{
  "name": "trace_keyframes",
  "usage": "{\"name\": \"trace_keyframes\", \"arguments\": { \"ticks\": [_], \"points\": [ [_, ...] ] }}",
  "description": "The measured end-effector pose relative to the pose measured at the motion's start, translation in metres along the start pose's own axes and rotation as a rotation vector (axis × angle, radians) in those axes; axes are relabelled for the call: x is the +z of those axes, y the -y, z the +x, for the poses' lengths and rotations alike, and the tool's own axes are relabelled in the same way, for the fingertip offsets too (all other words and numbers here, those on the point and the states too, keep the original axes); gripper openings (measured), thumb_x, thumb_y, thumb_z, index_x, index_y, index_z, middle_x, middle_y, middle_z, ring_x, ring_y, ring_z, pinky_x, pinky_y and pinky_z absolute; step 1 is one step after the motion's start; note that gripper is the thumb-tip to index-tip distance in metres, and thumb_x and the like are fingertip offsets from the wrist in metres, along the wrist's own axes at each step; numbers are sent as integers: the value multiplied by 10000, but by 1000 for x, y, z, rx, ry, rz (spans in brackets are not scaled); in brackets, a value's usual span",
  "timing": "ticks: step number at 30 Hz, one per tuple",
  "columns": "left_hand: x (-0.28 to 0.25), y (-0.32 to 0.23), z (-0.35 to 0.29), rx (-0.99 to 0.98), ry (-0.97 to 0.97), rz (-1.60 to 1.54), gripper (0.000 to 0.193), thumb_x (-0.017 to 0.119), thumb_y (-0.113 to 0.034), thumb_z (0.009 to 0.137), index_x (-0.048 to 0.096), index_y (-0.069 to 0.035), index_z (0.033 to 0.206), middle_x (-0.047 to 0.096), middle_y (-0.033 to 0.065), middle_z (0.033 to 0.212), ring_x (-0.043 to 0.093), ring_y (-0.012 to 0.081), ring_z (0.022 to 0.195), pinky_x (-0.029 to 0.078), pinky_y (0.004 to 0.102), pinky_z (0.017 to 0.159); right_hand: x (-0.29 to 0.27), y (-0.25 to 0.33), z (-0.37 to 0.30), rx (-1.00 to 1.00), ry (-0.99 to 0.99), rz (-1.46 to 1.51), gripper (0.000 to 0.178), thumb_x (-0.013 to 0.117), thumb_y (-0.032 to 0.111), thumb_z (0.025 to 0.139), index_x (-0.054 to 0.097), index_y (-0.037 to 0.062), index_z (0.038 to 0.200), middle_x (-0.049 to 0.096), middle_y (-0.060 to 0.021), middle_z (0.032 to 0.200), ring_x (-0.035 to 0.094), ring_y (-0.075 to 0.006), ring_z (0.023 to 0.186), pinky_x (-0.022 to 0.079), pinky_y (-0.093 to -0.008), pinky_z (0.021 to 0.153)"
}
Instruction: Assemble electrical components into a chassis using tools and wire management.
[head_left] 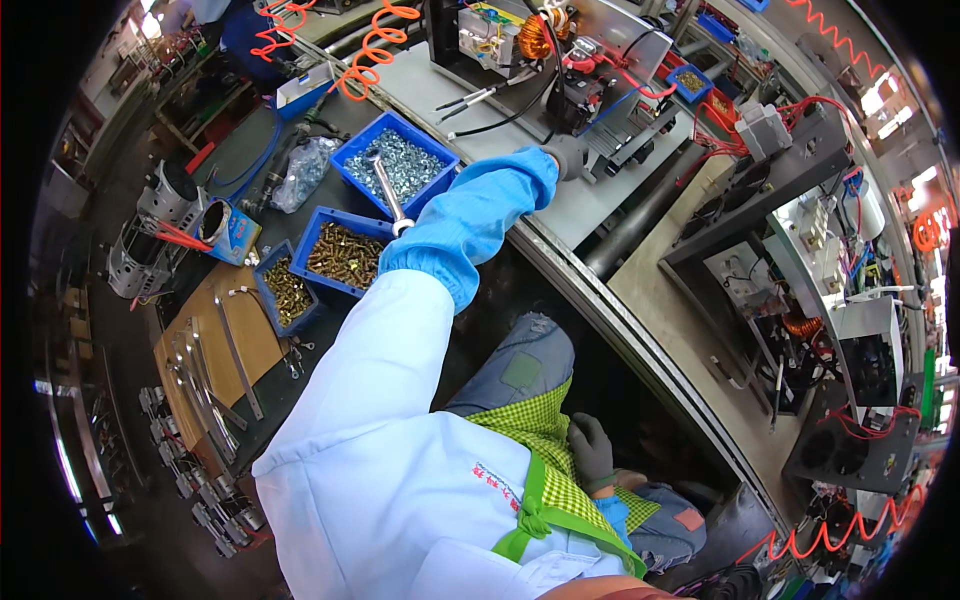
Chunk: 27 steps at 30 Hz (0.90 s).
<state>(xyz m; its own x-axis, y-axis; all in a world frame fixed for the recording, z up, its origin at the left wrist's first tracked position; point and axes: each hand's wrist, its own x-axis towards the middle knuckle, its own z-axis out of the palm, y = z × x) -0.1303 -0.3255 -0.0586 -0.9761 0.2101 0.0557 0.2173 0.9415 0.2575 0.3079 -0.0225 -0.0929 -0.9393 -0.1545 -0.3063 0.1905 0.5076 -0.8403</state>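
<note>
My left hand (570,158), in a dark grey glove, reaches out to the near edge of an open electrical unit (615,65). Its fingers are mostly hidden, and whether they grip a part cannot be seen. Close to it, a dark metal bracket (630,145) stands on the unit's pale base plate (420,85). A copper-wound ring coil (545,35) and black cables sit farther back. My right hand (590,452), also grey-gloved, rests curled on the green checked apron (535,425) over my lap. Its fingers bend inward, and anything inside them is out of sight.
Left of my arm, a blue bin (345,150) holds silvery nuts, with a wrench (388,195) across it. Blue bins of brass-coloured bolts (342,255) stand beside it. Several wrenches (205,380) lie on cardboard. Another open unit (800,290) stands at right; orange coiled hoses (375,50) hang behind.
</note>
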Motion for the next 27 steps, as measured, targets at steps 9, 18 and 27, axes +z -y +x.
{"name": "trace_keyframes", "arguments": {
  "ticks": [9,18,27],
  "points": [
    [19,4,46,184,-68,-49,280,569,-113,773,640,-145,1042,637,136,1016,597,336,986,474,410,838,7,7,6,20,14,16,336,571,200,852,568,-13,1111,643,-120,936,607,-182,841,476,-303,753],
    [-5,15,46,201,197,-133,360,531,-224,828,607,-164,1175,619,122,1150,578,310,1068,441,384,938,7,-5,2,-21,39,-79,374,614,231,833,572,4,1127,632,-172,1011,642,-273,868,503,-361,769],
    [-62,-14,-58,372,-35,-520,337,569,-287,822,638,-84,1083,645,132,1054,606,288,988,465,374,864,-19,0,19,-154,-44,-106,318,598,177,831,591,-13,1086,643,-164,1009,626,-259,897,487,-336,795]
  ]
}}
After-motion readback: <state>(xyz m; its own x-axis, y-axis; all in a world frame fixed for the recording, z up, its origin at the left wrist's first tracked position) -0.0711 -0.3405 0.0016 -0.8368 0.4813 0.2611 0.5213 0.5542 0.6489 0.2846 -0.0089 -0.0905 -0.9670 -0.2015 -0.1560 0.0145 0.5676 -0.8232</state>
